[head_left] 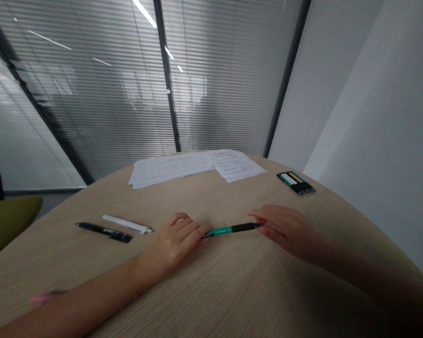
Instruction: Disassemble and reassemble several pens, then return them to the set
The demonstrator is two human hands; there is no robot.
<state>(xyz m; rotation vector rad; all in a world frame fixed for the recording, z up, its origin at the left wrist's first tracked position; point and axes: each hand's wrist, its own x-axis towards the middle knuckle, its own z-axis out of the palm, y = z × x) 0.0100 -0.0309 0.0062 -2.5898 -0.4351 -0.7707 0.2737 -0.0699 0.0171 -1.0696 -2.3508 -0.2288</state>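
Wooden tabletop [225,291]: your left hand [178,239] pinches a green-and-black pen [245,227] near its clip; your right hand [291,231] narrowly holds its tip, probably steadying both ends.

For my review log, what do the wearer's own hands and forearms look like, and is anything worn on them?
The left hand and right hand are ungloved, with no ring to be seen on the fingers. No watch, bracelet or sleeve shows on the left forearm or the right forearm, though shadow hides the latter's lower end.
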